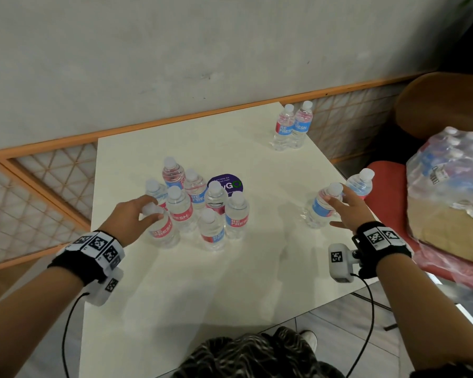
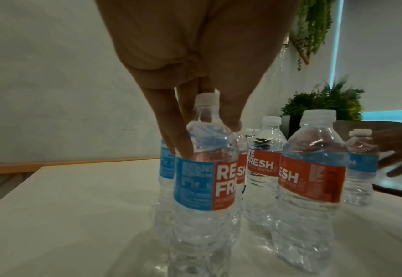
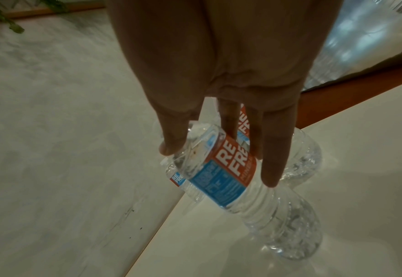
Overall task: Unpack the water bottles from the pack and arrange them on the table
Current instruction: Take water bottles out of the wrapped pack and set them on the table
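Several clear Refresh water bottles [image 1: 200, 205] with red-and-blue labels stand clustered at the middle left of the white table [image 1: 230, 282]. My left hand [image 1: 150, 211] [image 2: 208, 137] grips the cap and neck of the front-left bottle [image 1: 163, 230] [image 2: 204, 178], which stands on the table. At the table's right edge my right hand [image 1: 331, 210] [image 3: 219, 165] has straight, spread fingers touching the top of another standing bottle [image 1: 321, 208] [image 3: 221, 178]. One more bottle [image 1: 359, 185] stands just behind it. The shrink-wrapped pack [image 1: 448, 173] lies on a seat to the right, with bottles inside.
Two bottles [image 1: 291, 126] stand at the table's far right corner. A purple round sticker [image 1: 230, 182] lies behind the cluster. A red seat [image 1: 388, 184] and a brown chair [image 1: 443, 102] flank the right edge. An orange-framed lattice screen [image 1: 52, 173] borders the left.
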`<state>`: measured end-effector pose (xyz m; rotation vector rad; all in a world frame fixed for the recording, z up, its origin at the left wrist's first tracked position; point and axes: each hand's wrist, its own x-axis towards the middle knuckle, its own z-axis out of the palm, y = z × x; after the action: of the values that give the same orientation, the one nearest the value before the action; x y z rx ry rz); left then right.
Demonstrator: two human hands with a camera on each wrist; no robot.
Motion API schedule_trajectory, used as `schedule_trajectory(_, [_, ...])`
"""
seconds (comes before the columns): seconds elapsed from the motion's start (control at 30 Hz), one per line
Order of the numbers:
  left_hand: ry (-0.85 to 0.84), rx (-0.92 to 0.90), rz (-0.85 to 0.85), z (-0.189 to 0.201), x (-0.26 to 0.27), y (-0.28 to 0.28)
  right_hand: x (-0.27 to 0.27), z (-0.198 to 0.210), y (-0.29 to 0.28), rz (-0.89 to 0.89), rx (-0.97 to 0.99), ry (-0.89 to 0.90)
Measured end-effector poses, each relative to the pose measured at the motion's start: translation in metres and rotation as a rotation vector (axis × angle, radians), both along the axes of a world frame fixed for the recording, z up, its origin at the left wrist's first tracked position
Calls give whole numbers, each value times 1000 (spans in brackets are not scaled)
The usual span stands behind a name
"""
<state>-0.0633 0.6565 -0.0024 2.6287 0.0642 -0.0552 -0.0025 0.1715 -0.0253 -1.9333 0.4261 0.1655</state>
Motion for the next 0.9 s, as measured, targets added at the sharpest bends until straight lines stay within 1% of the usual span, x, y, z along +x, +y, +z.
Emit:
schedule_trajectory(0.1, [-7, -13, 49, -1, 2, -4, 0, 2, -1, 6, -9, 0])
schedule_trajectory(0.17, [-60, 65, 76, 5, 0, -8, -1, 4, -1, 19, -14, 7])
schedule_trajectory(0.23, [-215, 143, 113, 16, -3, -16, -3, 7, -2, 32, -12, 23])
schedule_trajectory(0.27, [-325, 138, 115, 24, -5, -24, -4, 9, -1, 44, -2, 34])
schedule_trajectory(0.33, [-546, 77, 41, 38, -9, -44, -7, 13, 1, 86, 23, 68])
schedule_trajectory(0.37, [-620, 49, -18, 45, -9, -58, -9, 14, 4, 111, 36, 86])
schedule_trajectory(0.43, [-695, -6, -160, 55, -9, -88, -14, 17, 12, 156, 52, 108])
schedule_trajectory(0.47, [-703, -39, -237, 59, -8, -106, -17, 18, 17, 176, 52, 116])
schedule_trajectory(0.57, [-639, -122, -455, 63, -4, -160, -24, 21, 30, 271, 32, 156])
schedule_trajectory(0.63, [-553, -122, -574, 60, 1, -193, -26, 26, 31, 356, 16, 203])
schedule_trajectory(0.67, [-494, -119, -604, 58, 5, -208, -24, 29, 27, 370, 11, 219])
schedule_trajectory(0.7, [-416, -125, -613, 56, 9, -221, -23, 33, 23, 356, 4, 215])
schedule_trajectory(0.77, [-232, -120, -606, 53, 18, -245, -18, 41, 7, 273, -10, 179])
schedule_trajectory(0.9, [58, 96, -684, 38, 36, -276, -3, 47, -30, 46, -67, 53])
